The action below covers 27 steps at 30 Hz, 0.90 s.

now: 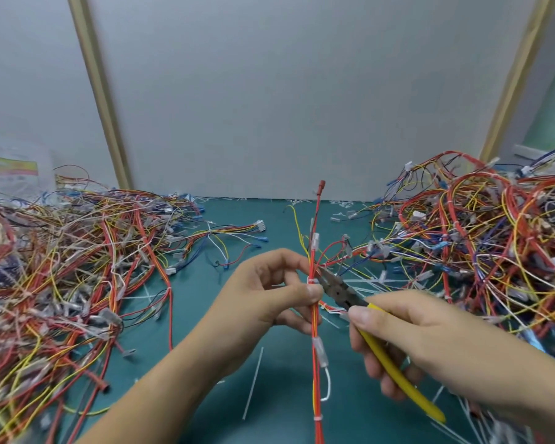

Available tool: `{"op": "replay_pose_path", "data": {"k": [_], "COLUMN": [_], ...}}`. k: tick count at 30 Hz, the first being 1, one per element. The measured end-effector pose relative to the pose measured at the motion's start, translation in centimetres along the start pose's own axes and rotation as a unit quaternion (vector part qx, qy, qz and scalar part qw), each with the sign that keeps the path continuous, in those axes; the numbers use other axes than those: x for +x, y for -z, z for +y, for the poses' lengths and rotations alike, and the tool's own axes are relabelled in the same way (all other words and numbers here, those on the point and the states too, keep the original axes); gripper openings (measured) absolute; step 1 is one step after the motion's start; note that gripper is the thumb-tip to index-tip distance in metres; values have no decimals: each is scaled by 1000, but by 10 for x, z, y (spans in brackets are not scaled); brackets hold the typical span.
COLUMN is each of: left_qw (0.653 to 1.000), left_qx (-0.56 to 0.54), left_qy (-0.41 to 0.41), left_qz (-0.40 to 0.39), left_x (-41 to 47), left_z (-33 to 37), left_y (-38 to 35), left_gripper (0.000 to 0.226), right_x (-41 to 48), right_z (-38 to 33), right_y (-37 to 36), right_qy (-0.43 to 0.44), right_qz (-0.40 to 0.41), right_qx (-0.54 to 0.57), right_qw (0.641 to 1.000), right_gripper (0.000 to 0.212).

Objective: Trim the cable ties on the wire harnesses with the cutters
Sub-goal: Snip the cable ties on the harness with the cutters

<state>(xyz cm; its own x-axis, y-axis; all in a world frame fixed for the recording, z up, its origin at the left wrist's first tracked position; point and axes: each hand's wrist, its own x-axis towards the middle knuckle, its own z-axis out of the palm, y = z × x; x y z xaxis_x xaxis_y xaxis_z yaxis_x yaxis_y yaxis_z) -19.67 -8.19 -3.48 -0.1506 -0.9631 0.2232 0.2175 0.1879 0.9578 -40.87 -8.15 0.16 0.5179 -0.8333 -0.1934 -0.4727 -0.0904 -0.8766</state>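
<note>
My left hand [271, 294] pinches a wire harness [315, 318] of red, orange and yellow wires, held upright over the green mat. A white cable tie [311, 281] wraps the bundle just above my thumb. My right hand [420, 341] grips the yellow-handled cutters [394, 366]. Their dark jaws [332, 282] point up and left, the tip right beside that tie. A second white tie [318, 418] circles the harness lower down, and a clear sleeve [320, 350] sits between them.
A big tangled pile of harnesses [61, 277] covers the left of the green mat [225, 341], another pile [481, 248] the right. Cut white tie ends [253, 382] lie scattered on the mat. A grey wall panel [302, 91] stands behind the table.
</note>
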Motion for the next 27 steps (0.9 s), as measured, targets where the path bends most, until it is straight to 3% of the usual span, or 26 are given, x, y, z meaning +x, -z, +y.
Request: {"op": "replay_pose_path", "data": {"k": [9, 27], "left_qw": [999, 1000], "left_qx": [-3, 5], "left_qy": [21, 11], "left_qz": [-27, -27], "left_x": [2, 2], "left_z": [2, 0], "left_y": [7, 9], "left_gripper": [27, 26], "right_x": [-3, -2], "right_z": [0, 2], "right_y": [7, 5], "right_qy": [-31, -30], "right_qz": [-23, -24], "right_qx": [-44, -71], "right_qw": [998, 997], "right_gripper": [40, 41]}}
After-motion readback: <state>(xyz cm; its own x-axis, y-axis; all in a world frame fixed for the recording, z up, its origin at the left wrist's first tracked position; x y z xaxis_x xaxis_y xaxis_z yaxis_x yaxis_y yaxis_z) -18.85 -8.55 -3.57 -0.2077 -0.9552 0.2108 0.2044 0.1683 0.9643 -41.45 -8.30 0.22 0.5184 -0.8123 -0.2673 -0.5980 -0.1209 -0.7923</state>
